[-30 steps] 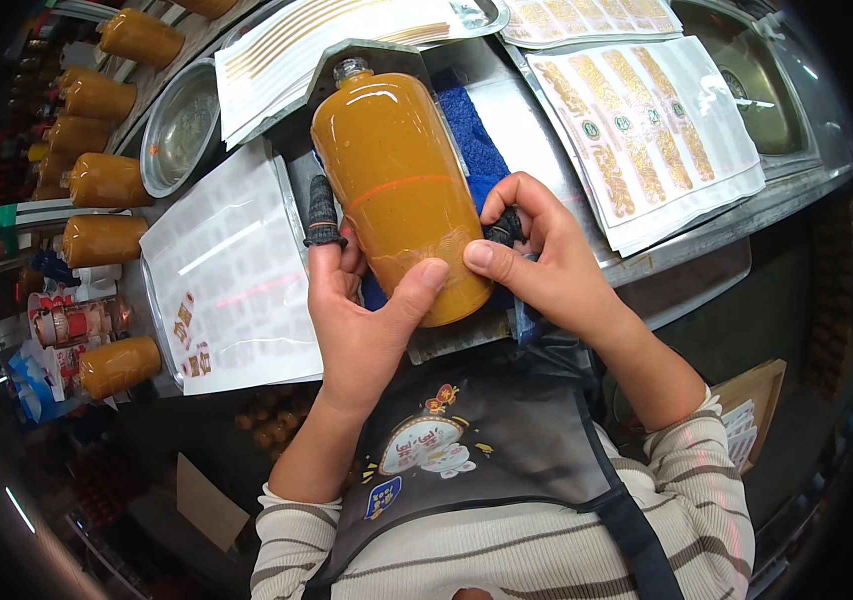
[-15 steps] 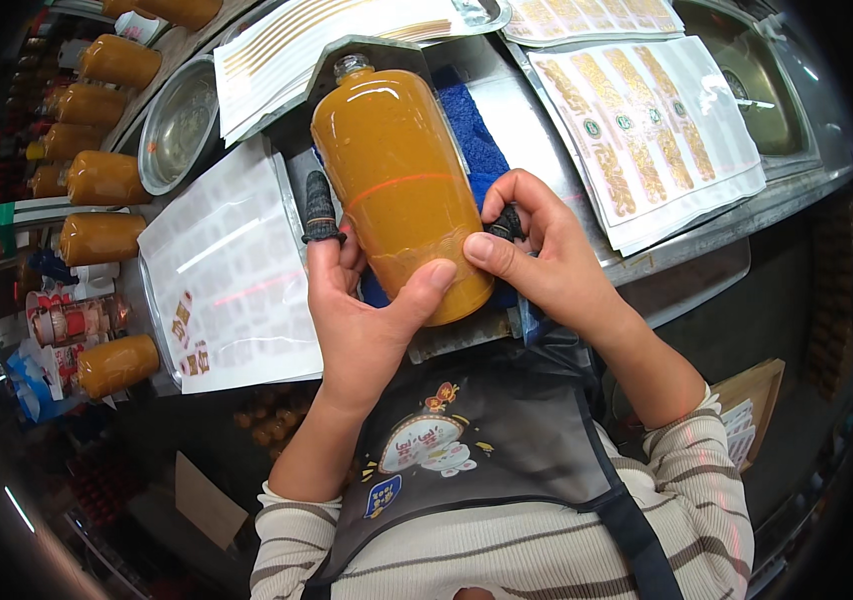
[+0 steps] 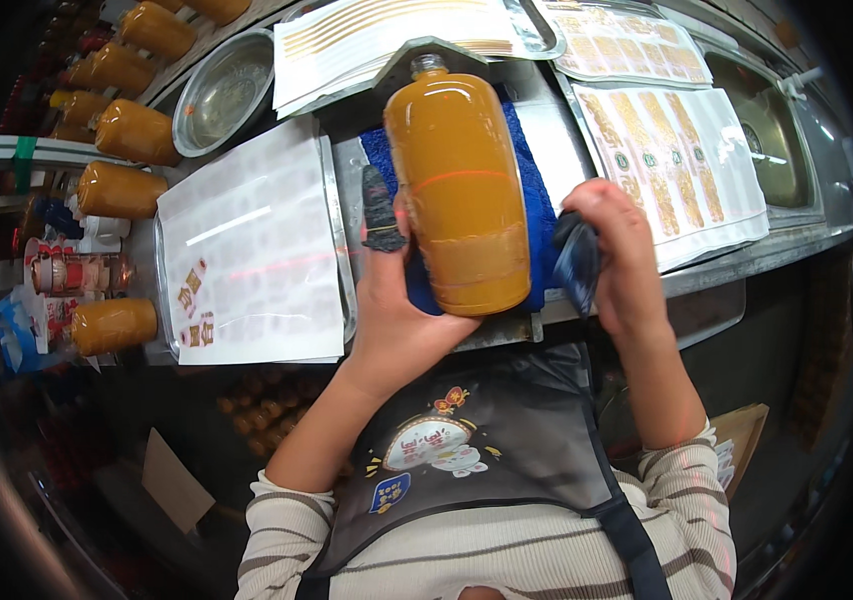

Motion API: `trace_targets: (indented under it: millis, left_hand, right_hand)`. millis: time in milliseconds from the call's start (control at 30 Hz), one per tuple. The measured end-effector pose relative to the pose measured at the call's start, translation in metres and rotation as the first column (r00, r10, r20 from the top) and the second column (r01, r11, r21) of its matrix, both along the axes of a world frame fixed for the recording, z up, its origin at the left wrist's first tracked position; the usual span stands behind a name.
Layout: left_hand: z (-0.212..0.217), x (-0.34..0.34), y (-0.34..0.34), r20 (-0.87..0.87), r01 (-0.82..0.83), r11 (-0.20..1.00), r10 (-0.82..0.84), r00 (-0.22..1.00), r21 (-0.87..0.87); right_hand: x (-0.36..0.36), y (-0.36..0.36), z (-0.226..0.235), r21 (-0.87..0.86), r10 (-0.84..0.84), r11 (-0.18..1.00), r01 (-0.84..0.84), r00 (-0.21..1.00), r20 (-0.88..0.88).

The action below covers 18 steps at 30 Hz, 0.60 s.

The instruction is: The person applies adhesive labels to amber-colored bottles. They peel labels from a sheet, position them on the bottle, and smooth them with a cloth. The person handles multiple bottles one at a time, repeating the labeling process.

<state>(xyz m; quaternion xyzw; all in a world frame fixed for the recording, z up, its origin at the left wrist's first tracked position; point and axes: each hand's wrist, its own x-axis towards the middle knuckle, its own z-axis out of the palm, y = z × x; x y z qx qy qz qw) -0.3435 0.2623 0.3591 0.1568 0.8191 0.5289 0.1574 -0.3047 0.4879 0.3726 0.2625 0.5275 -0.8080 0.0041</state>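
Note:
A large mustard-brown glass bottle (image 3: 459, 180) lies with its clear neck away from me, over a blue cloth (image 3: 537, 150). A red line of light crosses it, and a clear film-like band shows low on its side. My left hand (image 3: 397, 310) grips the bottle's lower left side, thumb round its base; one finger wears a dark finger cover (image 3: 383, 210). Off the bottle to the right, my right hand (image 3: 627, 250) is closed on a dark bluish flat piece (image 3: 579, 265), smeared by motion. Whether it is a scraper or a cloth, I cannot tell.
White backing paper with a few decals (image 3: 247, 250) covers a tray at left. Gold decal sheets (image 3: 672, 160) lie at right before a sink (image 3: 772, 140). A metal bowl (image 3: 222, 95) and several brown bottles (image 3: 137, 130) stand far left. Stacked sheets (image 3: 387, 50) lie behind.
My right hand has left the bottle and moved right, bringing a dark flat piece into view. My left thumb has slid from the bottle's front to its base. The bottle stands more upright in view.

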Motion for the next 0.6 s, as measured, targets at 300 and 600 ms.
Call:
trace_targets:
  millis: [300, 600]
  left_hand:
    - [0.002, 0.007, 0.008, -0.415, -0.04, 0.986, -0.033, 0.909, -0.165]
    - [-0.001, 0.005, 0.005, -0.239, 0.007, 1.0, -0.013, 0.971, -0.026]
  right_hand:
    - [-0.007, -0.068, 0.041, 0.883, 0.391, 0.453, 0.122, 0.863, -0.32]
    - [0.022, -0.024, 0.021, 0.442, -0.243, 0.857, 0.264, 0.964, -0.105]
